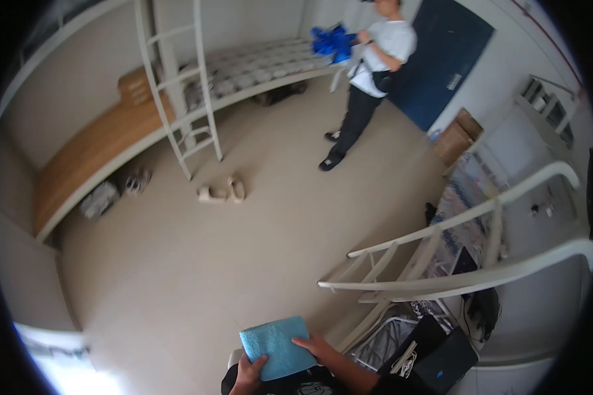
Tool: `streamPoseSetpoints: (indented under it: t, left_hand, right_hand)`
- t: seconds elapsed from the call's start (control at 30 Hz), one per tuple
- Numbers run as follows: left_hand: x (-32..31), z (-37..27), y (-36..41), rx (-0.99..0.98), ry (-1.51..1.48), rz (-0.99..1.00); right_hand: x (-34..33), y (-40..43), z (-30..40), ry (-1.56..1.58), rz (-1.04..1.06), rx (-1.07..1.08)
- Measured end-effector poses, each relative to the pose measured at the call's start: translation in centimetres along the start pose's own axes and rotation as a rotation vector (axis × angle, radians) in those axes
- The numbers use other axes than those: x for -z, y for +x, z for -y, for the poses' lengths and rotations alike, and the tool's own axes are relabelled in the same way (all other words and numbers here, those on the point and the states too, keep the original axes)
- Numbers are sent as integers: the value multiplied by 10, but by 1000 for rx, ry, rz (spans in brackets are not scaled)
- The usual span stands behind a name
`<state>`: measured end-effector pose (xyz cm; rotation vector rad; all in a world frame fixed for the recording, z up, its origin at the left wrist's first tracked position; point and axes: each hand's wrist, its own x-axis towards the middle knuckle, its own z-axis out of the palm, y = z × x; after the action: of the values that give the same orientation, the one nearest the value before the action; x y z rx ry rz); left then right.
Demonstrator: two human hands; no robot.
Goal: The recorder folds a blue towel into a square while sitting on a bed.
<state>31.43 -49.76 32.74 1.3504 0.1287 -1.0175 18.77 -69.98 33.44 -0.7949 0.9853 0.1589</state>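
Both my hands hold a folded light-blue towel (279, 345) in front of my body, low in the head view. My left hand (250, 373) grips its lower left edge, with the thumb on top. From the right, my right hand (314, 345) clasps the other side, its thumb lying over the upper face. The fingers beneath the towel are hidden. Below the towel, part of my black clothing with a pale print shows.
A person (375, 64) stands near a dark blue door (440, 59), holding something shiny blue (332, 43). Bunk-bed ladders (178, 84) rise left and right. Beige slippers (222, 191) lie on the floor. A black laptop (442, 368) and white cable (405, 360) are at my right.
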Motion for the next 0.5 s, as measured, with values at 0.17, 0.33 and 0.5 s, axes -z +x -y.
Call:
streamPoseSetpoints:
  t: [0.17,0.33,0.5]
  left_hand:
    - [-41,-123,44,-3,35,307]
    - [-109,-217,144,-97,-33,428]
    - [-206,-258,230,12,66,634]
  right_hand:
    - [-21,-10,102,73,444,230]
    - [-22,21,212,6,244,435]
    - [35,31,285,55,0,636]
